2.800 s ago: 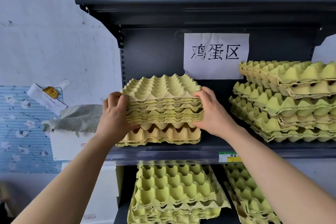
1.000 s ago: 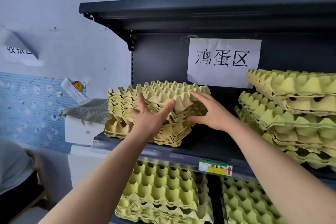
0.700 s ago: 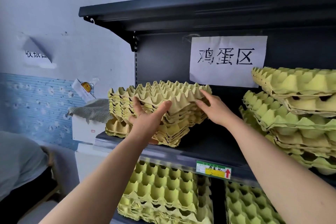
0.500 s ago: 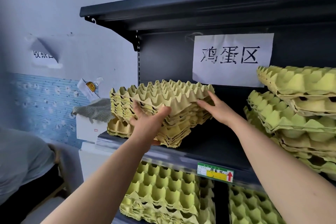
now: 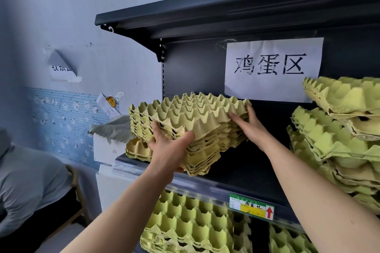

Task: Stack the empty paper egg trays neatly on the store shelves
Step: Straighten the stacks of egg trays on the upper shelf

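Two hands on a skewed stack of egg trays [image 5: 191,117].
Left hand [image 5: 168,150] grips the near corner, thumb and fingers spread round the ridged yellow-green pulp. Right hand [image 5: 249,127] presses the right side, fingers straight and close. The near-square stack sits at the left end of the dark metal shelf [image 5: 236,174], one corner pointing frontward.

My left hand [image 5: 168,148] hides the stack's [image 5: 191,123] near corner, and both my arms leave the frame at the bottom. The right trays [image 5: 337,133] and lower trays [image 5: 191,226] run off the edges, as does the person [image 5: 26,181] at left. Small print on the tag [image 5: 251,207] is unreadable; the note [image 5: 62,68] folds over its writing.
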The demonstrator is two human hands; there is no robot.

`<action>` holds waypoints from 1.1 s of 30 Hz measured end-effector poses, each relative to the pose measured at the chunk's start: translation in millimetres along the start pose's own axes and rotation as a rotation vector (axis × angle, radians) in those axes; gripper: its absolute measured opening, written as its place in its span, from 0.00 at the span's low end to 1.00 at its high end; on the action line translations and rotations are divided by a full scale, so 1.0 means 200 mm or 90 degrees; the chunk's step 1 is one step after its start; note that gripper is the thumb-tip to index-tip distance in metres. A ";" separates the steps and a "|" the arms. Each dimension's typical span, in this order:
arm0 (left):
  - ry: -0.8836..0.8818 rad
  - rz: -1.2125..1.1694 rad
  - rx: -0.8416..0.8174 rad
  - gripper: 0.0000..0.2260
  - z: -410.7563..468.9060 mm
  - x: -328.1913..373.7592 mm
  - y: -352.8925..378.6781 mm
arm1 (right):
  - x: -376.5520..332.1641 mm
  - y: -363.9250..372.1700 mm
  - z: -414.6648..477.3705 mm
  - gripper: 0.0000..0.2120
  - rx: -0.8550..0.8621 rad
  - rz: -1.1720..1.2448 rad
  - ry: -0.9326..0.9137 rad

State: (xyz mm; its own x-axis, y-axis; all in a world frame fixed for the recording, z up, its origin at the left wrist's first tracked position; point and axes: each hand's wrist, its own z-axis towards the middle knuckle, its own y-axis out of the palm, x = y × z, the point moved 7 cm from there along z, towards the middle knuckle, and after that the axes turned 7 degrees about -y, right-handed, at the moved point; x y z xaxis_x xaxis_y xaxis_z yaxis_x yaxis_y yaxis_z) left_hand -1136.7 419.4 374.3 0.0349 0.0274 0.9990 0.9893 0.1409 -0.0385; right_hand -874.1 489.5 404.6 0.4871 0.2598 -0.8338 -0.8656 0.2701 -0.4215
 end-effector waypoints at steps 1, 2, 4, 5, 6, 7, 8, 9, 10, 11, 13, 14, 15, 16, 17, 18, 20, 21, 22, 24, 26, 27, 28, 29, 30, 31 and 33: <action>0.005 -0.010 -0.005 0.53 0.00 0.01 -0.01 | -0.02 -0.01 0.00 0.54 0.011 -0.013 -0.002; 0.005 -0.024 -0.013 0.54 0.01 0.02 -0.02 | -0.03 -0.02 0.00 0.52 0.023 -0.025 -0.008; 0.000 -0.055 -0.038 0.55 0.02 0.05 -0.05 | -0.07 -0.03 0.00 0.48 0.057 -0.044 -0.032; 0.000 -0.064 -0.048 0.55 0.03 0.06 -0.07 | -0.10 -0.04 0.00 0.47 0.076 -0.051 -0.044; 0.000 -0.066 -0.055 0.54 0.04 0.08 -0.10 | -0.12 -0.04 -0.01 0.47 0.090 -0.054 -0.054; 0.004 -0.069 -0.064 0.52 0.04 0.09 -0.12 | -0.15 -0.04 -0.03 0.48 0.104 -0.058 -0.059; 0.011 -0.076 -0.073 0.48 0.05 0.10 -0.14 | -0.17 -0.03 -0.04 0.50 0.119 -0.063 -0.057; 0.027 -0.088 -0.084 0.43 0.06 0.11 -0.17 | -0.18 -0.03 -0.05 0.51 0.134 -0.072 -0.051; 0.041 -0.102 -0.087 0.39 0.07 0.13 -0.20 | -0.19 -0.03 -0.06 0.52 0.146 -0.072 -0.051; 0.052 -0.114 -0.085 0.37 0.10 0.14 -0.24 | -0.21 -0.02 -0.07 0.53 0.157 -0.063 -0.056; 0.068 -0.135 -0.094 0.34 0.17 0.16 -0.33 | -0.24 0.02 -0.10 0.54 0.178 -0.033 -0.074; 0.074 -0.138 -0.108 0.34 0.20 0.17 -0.37 | -0.26 0.05 -0.11 0.56 0.188 -0.020 -0.077; 0.082 -0.132 -0.125 0.35 0.23 0.18 -0.40 | -0.27 0.08 -0.12 0.59 0.195 -0.010 -0.072; 0.092 -0.124 -0.140 0.35 0.27 0.18 -0.44 | -0.27 0.11 -0.13 0.61 0.201 -0.001 -0.066; 0.104 -0.122 -0.154 0.34 0.29 0.18 -0.47 | -0.28 0.14 -0.14 0.62 0.206 0.004 -0.055; 0.118 -0.126 -0.168 0.34 0.32 0.19 -0.51 | -0.28 0.17 -0.15 0.63 0.210 0.008 -0.041; 0.145 -0.136 -0.195 0.32 0.38 0.18 -0.57 | -0.29 0.23 -0.16 0.61 0.219 0.013 -0.005; 0.152 -0.145 -0.208 0.31 0.42 0.18 -0.59 | -0.30 0.25 -0.17 0.58 0.227 0.011 0.005; 0.158 -0.155 -0.222 0.30 0.46 0.18 -0.62 | -0.31 0.28 -0.18 0.55 0.238 0.009 0.008; 0.170 -0.174 -0.242 0.27 0.53 0.16 -0.65 | -0.34 0.32 -0.21 0.52 0.265 0.003 0.005; 0.181 -0.180 -0.265 0.25 0.59 0.15 -0.67 | -0.37 0.35 -0.24 0.54 0.299 -0.004 0.001; 0.185 -0.180 -0.276 0.25 0.61 0.15 -0.68 | -0.37 0.36 -0.26 0.55 0.319 -0.008 0.002; 0.184 -0.182 -0.281 0.25 0.64 0.15 -0.68 | -0.38 0.36 -0.28 0.55 0.339 -0.014 0.003; 0.179 -0.185 -0.287 0.24 0.67 0.15 -0.68 | -0.38 0.37 -0.30 0.56 0.357 -0.019 0.006; 0.172 -0.183 -0.294 0.24 0.70 0.14 -0.67 | -0.37 0.38 -0.32 0.56 0.374 -0.024 0.012; 0.168 -0.177 -0.305 0.24 0.73 0.13 -0.66 | -0.37 0.38 -0.34 0.58 0.390 -0.029 0.019; 0.161 -0.165 -0.326 0.24 0.77 0.13 -0.62 | -0.35 0.40 -0.37 0.59 0.414 -0.036 0.036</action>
State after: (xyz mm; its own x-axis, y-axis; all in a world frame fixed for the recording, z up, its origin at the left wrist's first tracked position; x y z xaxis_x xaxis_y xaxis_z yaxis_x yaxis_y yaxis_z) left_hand -1281.0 555.3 401.3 -0.2453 -0.1883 0.9510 0.9103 -0.3820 0.1591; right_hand -985.2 424.5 402.3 0.5078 0.1841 -0.8415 -0.5837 0.7920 -0.1790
